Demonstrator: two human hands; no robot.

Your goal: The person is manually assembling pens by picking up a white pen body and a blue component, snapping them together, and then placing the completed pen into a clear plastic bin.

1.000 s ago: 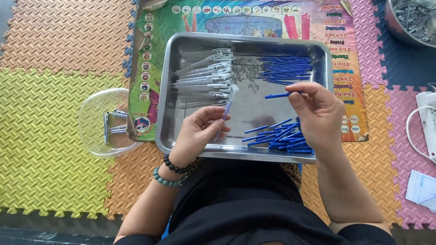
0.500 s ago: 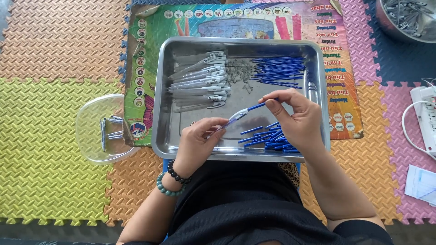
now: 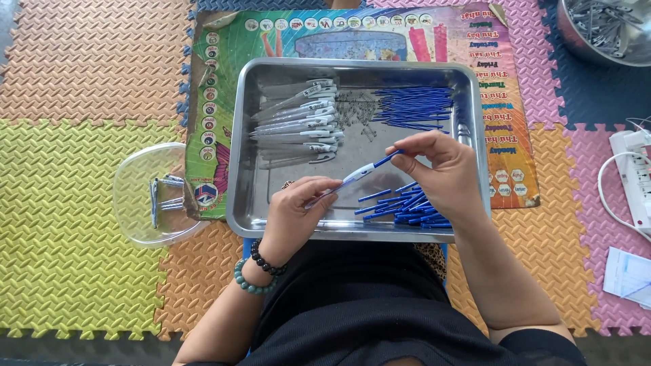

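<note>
Holding a clear pen barrel (image 3: 336, 188) in a pinch, the left hand (image 3: 293, 215) keeps it low over the steel tray (image 3: 237, 203). The right hand (image 3: 441, 177) pinches the back end of a thin blue refill (image 3: 383, 163) between thumb and fingers. The front of the refill sits inside the barrel, so it looks like the pen is being put together and the refill is partly in.

Both hands are above the middle of the tray, which rests on the person's lap and the foam floor mat (image 3: 74, 176). A pile of clear barrels (image 3: 298, 122) lies at the far left of the tray, more blue refills (image 3: 413, 105) at the far right, and tiny springs (image 3: 352, 112) between them. Short blue pieces (image 3: 400, 207) lie just under the right hand. A clear plastic lid (image 3: 146, 196) with a few metal bits sits beside the tray.

The next push probably needs the refill kept straight with the barrel, so it slides in without bending.
</note>
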